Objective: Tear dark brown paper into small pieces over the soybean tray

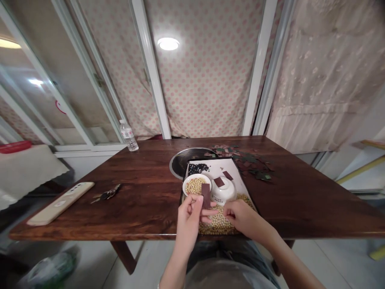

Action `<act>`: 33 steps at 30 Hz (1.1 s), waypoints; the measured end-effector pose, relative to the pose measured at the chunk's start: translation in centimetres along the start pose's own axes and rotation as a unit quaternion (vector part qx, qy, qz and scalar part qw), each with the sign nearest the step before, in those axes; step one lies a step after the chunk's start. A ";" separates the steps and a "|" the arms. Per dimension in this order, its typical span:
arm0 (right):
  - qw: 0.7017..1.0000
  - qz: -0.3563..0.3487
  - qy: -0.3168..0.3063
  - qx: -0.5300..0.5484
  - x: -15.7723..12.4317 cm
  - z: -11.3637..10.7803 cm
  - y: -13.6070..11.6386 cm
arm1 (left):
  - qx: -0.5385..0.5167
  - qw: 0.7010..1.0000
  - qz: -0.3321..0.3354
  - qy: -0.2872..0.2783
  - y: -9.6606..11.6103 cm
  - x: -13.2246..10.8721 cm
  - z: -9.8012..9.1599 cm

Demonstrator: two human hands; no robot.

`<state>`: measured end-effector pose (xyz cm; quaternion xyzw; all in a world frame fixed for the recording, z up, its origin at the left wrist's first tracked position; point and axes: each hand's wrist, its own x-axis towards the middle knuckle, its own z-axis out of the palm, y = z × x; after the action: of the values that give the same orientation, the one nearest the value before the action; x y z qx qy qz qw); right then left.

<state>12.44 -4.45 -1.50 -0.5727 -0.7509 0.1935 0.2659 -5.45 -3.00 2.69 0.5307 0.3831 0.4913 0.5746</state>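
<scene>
My left hand [188, 218] has a dark brown strip [205, 195] pinched upright between thumb and fingers, clamped at its lower end, just in front of the white bowl [195, 185] of soybeans. My right hand [240, 216] hangs low over the loose soybeans [218, 222] at the near end of the tray [210, 165], close beside the left hand. Its fingers are curled inward, and from this view I cannot tell whether they are closed on anything.

On the tray, an upturned white perforated bowl [223, 191] sits just beside the soybean bowl, with a dark brown square [219, 182] lying on top of it. A second dark piece [227, 175] lies just beyond it, and a patch of black beans [197, 169] lies at the tray's far left corner.

Behind the tray are a round dark metal pan [179, 163] and scattered coloured scraps [248, 160]. Left of the tray, on the wooden table [288, 200], are a beige phone [60, 204], a bunch of keys [106, 193] and, farther back, a plastic water bottle [128, 135].
</scene>
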 end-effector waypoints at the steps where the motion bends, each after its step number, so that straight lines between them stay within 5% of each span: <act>1: 1.000 -0.007 -0.003 -0.005 0.1 0.0 0.0 | 0.008 1.000 0.004 -0.011 -0.2 0.2 0.1; 7: 0.999 -0.031 0.028 -0.021 0.8 -0.3 -0.5 | 0.094 0.994 0.056 -0.022 -0.8 0.6 0.3; 12: 0.974 -0.079 0.196 0.086 0.5 -1.0 -3.1 | 0.144 0.984 0.100 0.016 -0.9 0.5 0.4; 17: 0.924 -0.126 0.327 0.151 0.3 0.2 -5.2 | 0.290 0.927 0.225 0.071 -2.0 0.3 0.8; 22: 0.914 -0.175 0.343 0.125 0.5 1.4 -4.9 | 0.307 0.919 0.233 0.085 -2.5 0.0 0.8; 28: 0.890 -0.151 0.418 0.103 0.5 1.6 -4.9 | 0.194 0.969 0.152 0.003 -1.8 -0.2 1.0; 33: 0.912 -0.152 0.366 0.106 0.7 1.5 -4.7 | 0.189 0.970 0.150 -0.012 -2.1 -0.1 0.7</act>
<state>7.81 -5.02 0.26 -0.4505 -0.6543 0.0064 0.6074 -4.43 -3.18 0.67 0.6870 0.3783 0.4842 0.3879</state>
